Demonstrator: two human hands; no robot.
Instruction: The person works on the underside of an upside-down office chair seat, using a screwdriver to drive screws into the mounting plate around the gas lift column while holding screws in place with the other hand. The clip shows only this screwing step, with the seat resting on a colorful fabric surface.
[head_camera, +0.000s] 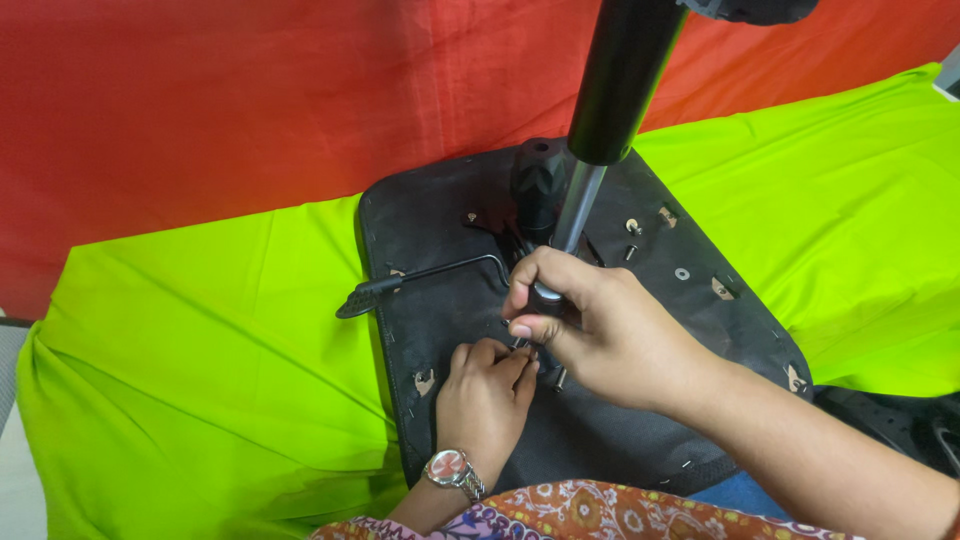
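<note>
Upturned black chair seat base lies mid-scene on the lime green cloth; right hand grip closed on the gas-lift column low end, left hand pinching a small bolt just beside it. Best keep the column steady while fingers seat the bolt; lever juts left, loose screws far right, open cloth left and right

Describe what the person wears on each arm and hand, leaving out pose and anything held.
Both hands are bare, with no gloves or rings visible. The left hand has a silver metal-band wristwatch with a round pale dial, above a patterned sleeve in orange, white and purple florals. The right hand and forearm show no sleeve.
</note>
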